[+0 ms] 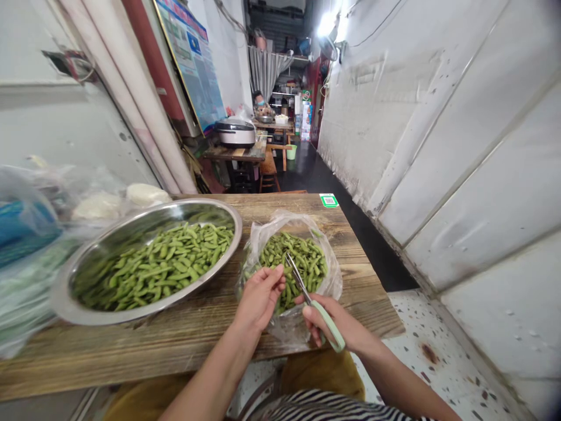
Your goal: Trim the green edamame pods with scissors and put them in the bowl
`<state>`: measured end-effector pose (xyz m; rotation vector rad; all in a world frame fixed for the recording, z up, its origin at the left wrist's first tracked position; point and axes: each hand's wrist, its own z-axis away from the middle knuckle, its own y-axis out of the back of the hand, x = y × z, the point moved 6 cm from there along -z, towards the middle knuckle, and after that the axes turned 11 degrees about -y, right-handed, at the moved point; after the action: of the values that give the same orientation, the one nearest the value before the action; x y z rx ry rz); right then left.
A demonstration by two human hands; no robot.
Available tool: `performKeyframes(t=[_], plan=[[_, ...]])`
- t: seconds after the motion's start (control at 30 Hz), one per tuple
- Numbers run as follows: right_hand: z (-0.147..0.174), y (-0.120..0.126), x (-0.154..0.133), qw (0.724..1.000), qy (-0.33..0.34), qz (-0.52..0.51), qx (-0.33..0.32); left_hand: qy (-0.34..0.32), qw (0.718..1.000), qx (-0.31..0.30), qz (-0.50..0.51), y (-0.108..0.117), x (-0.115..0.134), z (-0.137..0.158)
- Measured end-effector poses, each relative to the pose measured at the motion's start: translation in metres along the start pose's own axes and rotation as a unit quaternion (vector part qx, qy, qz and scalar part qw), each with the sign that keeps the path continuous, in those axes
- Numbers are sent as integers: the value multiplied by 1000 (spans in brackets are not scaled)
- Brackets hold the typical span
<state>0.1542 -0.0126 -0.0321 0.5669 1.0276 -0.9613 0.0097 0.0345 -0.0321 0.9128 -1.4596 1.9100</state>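
Note:
My right hand (329,318) grips a pair of scissors (326,321) with pale green handles. The metal blades stand slightly apart and point away from me, over the edamame pods (307,251) in a clear plastic bag (335,275). Just left of the blades, my left hand (262,295) is closed in a pinch on what looks like an edamame pod, mostly covered by the fingers. To the left, a large oval steel basin (236,219) holds many more green edamame pods (175,263).
The wooden table (210,345) ends at right beside a speckled floor. Plastic bags (39,234) crowd the left, and a QR code card (328,200) lies at the far edge. Behind are a rice cooker (235,133) on another table and a person (259,100). A white wall (438,146) runs along the right.

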Motion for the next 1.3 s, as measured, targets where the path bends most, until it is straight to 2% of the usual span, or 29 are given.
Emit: performKeyframes(t=[0.2, 0.23, 0.3, 0.33, 0.37, 0.4, 0.47, 0.5, 0.53, 0.57, 0.67, 0.77, 0.83, 0.87, 0.93, 1.07, 1.13, 1.2, 1.3], plan=[[-1, 7, 0, 1000, -17, -2, 14, -16, 999, -17, -37, -2, -1, -1], [-2, 10, 1, 1000, -15, -7, 22, -46, 997, -8, -59, 2, 6, -4], [-5, 21, 1, 998, 2, -19, 54, -175, 975, 47, -133, 17, 37, -9], [-5, 29, 0, 997, 14, -26, 75, -263, 942, 88, -188, 26, 59, -10], [-6, 35, 0, 995, 25, -32, 93, -353, 891, 132, -252, 34, 82, -7], [-6, 41, 0, 994, 31, -33, 104, -423, 828, 174, -325, 38, 102, -3], [-6, 48, 1, 993, 36, -25, 110, -488, 701, 179, -488, 33, 126, 2], [-6, 49, 2, 993, 34, -18, 111, -503, 647, 167, -548, 26, 128, 4], [-6, 50, 2, 993, 33, -12, 112, -511, 606, 133, -595, 17, 124, 6], [-6, 49, 2, 993, 31, -6, 112, -515, 578, 84, -628, 6, 114, 9], [-5, 44, 0, 994, 32, 2, 108, -478, 543, -146, -675, -31, 54, 15], [-2, 40, -1, 994, 31, 8, 105, -418, 516, -218, -715, -44, 6, 17], [0, 40, 1, 994, 25, 17, 102, -392, 518, -225, -726, -44, -6, 13], [1, 41, 3, 995, 21, 22, 99, -384, 532, -222, -721, -42, -7, 11], [2, 42, 7, 995, 12, 40, 91, -370, 586, -202, -692, -35, -1, 5], [3, 41, 6, 987, 32, 133, 86, -311, 727, -161, -590, -19, 14, -4], [4, 37, -1, 976, 60, 191, 87, -278, 771, -161, -550, -15, 15, -6], [5, 33, -7, 966, 77, 232, 88, -259, 787, -167, -535, -15, 14, -5], [5, 29, -13, 960, 79, 254, 88, -250, 789, -179, -531, -17, 13, -3]])
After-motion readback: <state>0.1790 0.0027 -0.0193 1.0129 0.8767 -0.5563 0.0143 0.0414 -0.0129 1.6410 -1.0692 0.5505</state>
